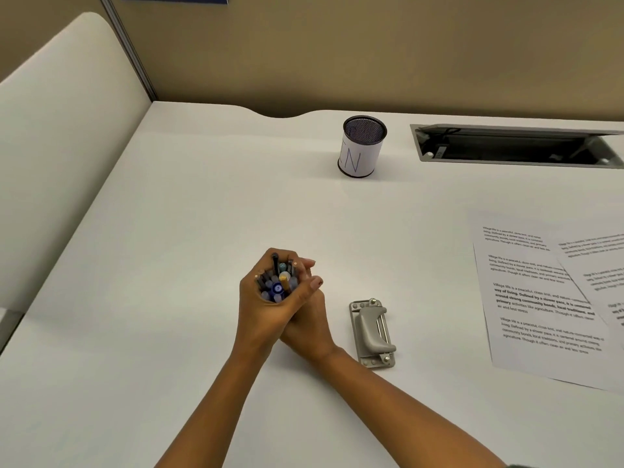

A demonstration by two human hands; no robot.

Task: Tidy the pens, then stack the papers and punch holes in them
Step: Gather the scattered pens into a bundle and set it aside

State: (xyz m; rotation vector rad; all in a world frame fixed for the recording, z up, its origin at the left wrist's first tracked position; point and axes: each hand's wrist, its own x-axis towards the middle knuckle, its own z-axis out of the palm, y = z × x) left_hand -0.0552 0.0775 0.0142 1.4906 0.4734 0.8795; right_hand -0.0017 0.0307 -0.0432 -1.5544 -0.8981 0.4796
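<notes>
A bundle of several pens (277, 284) stands upright on the white desk, their ends pointing up at me. My left hand (259, 310) wraps round the bundle from the left. My right hand (310, 314) closes round it from the right, fingers overlapping the left hand. A mesh pen cup (361, 148) with a white paper label stands empty at the back of the desk, well apart from the hands. A grey hole punch (372, 332) lies just right of my right wrist. Printed papers (540, 298) lie loosely overlapped at the right edge.
An open cable hatch (513, 146) is set into the desk (169, 248) at the back right. A pale padded partition (60, 136) rises along the left side and a tan wall panel stands behind the desk.
</notes>
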